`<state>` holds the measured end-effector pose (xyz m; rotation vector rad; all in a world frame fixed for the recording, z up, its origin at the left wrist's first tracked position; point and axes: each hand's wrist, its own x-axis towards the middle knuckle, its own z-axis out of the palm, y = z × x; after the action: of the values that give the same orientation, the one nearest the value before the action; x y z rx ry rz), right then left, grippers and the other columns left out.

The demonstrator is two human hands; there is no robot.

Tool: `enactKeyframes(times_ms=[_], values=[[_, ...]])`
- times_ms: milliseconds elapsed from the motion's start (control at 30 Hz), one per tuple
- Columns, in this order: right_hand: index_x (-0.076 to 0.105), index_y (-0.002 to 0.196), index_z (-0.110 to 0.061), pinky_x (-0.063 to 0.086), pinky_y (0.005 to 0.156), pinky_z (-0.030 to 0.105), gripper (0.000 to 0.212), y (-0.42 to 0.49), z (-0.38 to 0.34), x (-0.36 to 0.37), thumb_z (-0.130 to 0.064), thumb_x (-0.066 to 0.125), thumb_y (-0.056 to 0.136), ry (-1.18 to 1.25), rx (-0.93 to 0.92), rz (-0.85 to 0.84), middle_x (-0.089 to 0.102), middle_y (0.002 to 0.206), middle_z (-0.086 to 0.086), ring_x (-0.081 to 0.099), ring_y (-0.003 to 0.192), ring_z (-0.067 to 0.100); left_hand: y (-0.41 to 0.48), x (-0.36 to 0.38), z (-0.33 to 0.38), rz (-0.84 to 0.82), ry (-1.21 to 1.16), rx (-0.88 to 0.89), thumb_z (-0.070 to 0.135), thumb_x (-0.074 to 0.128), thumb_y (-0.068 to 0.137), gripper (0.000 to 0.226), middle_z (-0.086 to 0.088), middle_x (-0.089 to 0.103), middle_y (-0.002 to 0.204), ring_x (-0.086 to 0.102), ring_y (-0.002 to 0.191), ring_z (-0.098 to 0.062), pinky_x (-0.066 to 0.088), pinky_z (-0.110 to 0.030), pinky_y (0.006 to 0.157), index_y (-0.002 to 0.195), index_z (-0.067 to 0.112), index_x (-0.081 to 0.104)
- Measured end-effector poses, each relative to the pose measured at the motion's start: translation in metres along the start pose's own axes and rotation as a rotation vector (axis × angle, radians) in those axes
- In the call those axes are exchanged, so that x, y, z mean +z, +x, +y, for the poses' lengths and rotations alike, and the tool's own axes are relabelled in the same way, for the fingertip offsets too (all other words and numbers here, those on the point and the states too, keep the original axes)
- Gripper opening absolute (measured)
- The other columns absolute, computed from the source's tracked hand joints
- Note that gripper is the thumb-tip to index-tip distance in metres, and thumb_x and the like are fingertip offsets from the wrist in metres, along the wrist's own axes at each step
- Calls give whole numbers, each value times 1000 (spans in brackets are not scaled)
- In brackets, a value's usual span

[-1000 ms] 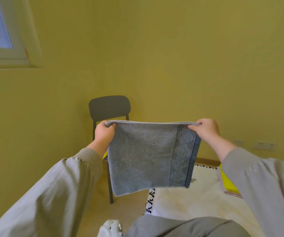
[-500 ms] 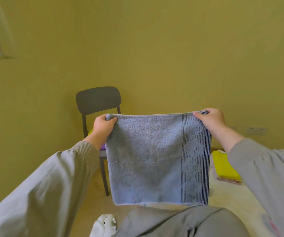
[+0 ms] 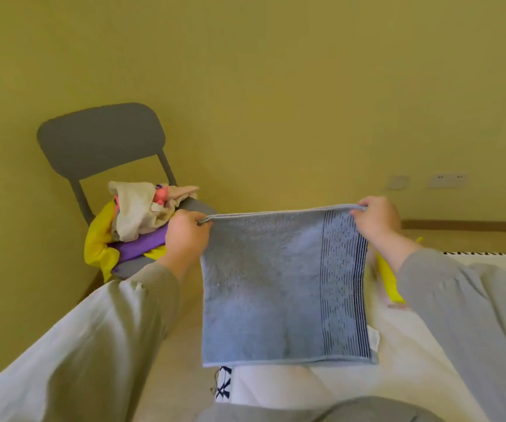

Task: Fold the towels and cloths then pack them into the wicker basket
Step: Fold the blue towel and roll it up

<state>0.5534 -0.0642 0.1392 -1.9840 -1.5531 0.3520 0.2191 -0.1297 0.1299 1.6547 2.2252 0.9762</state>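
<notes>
At the bottom of the frame the person's grey trouser knee [image 3: 337, 409] is showing, with the two loose grey sleeves [image 3: 78, 345] reaching up from the lower corners. Just above the knee a white mat with a dark cross-stitch edge [image 3: 224, 388] is lying across the lower right.

In the centre a blue-grey terry towel [image 3: 276, 284] with a dark striped band down its right side is hanging flat and square. Its lower edge is hanging in front of the mat; whether it is touching cannot be told. The left hand [image 3: 186, 236] is pinching its top left corner and the right hand [image 3: 376, 220] its top right corner, the two hands held well apart so the top hem is running taut.

Right of the towel a flat yellow cloth [image 3: 390, 278] is lying on the mat. In the left middle a grey plastic chair [image 3: 102, 138] is carrying a loose heap of cream, pink, purple and yellow cloths [image 3: 139, 220]. Pale wall sockets [image 3: 448, 179] are sitting on the yellow wall at the right. The wicker basket is not showing anywhere.

Probably the towel is being squared up for its next fold. If one pinch is slipping, or the corners are meeting unevenly, the fold is likely to skew or the towel to drop in a heap. The heap on the chair is overhanging the seat and could slide off.

No brand, label or writing is readable; the mat's crosses are pattern only.
</notes>
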Motion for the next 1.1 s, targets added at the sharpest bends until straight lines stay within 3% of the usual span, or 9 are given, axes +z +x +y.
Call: enactKeyframes(times_ms=[133,233,300,367,433,567,733,967,1100], values=[[66,79,-7,36,63,27,22,20,27,33,-28,65,88,-203,68,-66,66,83,16,62,84,34,24,41,-10,-89,286,-13,17,50,91,19,-11,55,80,49,72,-31,35,-31,56,76,13,62],[61,90,-7,39,49,25,11,25,49,69,-18,60,92,5,185,-155,63,65,12,65,53,22,30,66,-18,-183,255,-89,13,44,91,21,-10,60,73,55,71,-31,40,-31,56,79,11,61],[54,111,-8,46,38,25,16,25,62,90,-10,55,94,222,332,-208,64,80,15,62,41,17,34,84,-28,-205,62,-167,12,43,90,23,-11,68,70,64,72,-32,52,-37,63,76,13,62],[55,110,-8,58,55,31,16,28,70,103,-7,55,93,322,355,-208,66,101,16,69,63,27,41,100,-36,-172,-142,-247,13,46,90,22,-15,70,77,67,76,-35,56,-46,71,77,15,63],[55,79,-15,56,73,41,16,35,72,105,-6,53,93,302,285,-155,69,98,16,68,82,30,48,109,-37,-147,-280,-292,14,47,92,21,-18,70,87,66,85,-36,56,-51,75,85,13,66],[53,72,-22,51,79,39,27,56,56,90,-5,49,93,307,156,-46,67,89,12,66,89,30,66,113,-24,-123,-467,-328,16,46,96,25,-18,68,100,64,99,-34,53,-53,86,77,23,61],[61,109,-4,37,69,28,18,74,43,71,-12,54,94,231,69,-22,62,96,11,58,90,27,76,110,-11,-140,-561,-335,16,44,98,22,-8,68,110,63,105,-23,51,-45,94,107,14,64],[63,91,-6,30,61,27,8,27,62,71,-3,57,87,267,88,-42,58,81,10,49,72,23,37,103,-12,-75,-861,-636,16,48,93,22,-12,66,101,65,94,-26,51,-28,72,99,7,67],[60,79,-7,29,61,30,10,-6,77,70,-7,53,88,359,166,11,54,75,9,46,75,21,0,94,-24,-19,-899,-665,13,57,91,14,-16,66,96,65,89,-29,54,-33,77,93,3,68]])
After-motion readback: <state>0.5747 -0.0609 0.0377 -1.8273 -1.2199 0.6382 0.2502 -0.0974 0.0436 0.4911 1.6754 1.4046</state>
